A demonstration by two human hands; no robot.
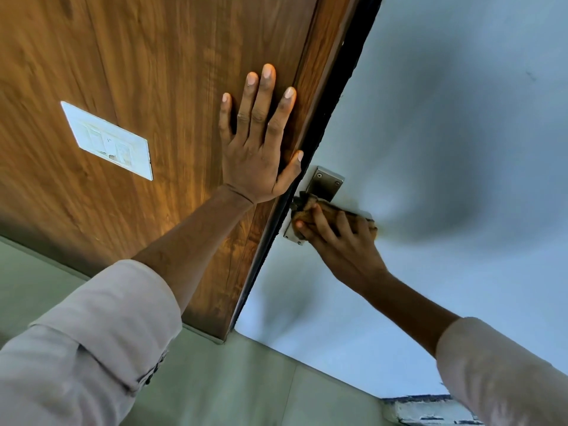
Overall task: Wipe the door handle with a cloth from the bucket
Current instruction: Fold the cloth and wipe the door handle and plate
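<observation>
The left hand (256, 149) lies flat on the wooden panel (138, 72), fingers spread, holding nothing. The right hand (341, 241) curls its fingers over a brown cloth (310, 207), pressing it around the door handle on the metal plate (325, 179) of the pale door (445, 149).

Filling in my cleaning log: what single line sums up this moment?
step: wiping | right hand: grips cloth on door handle | left hand: flat on wooden panel | bucket: not visible
</observation>
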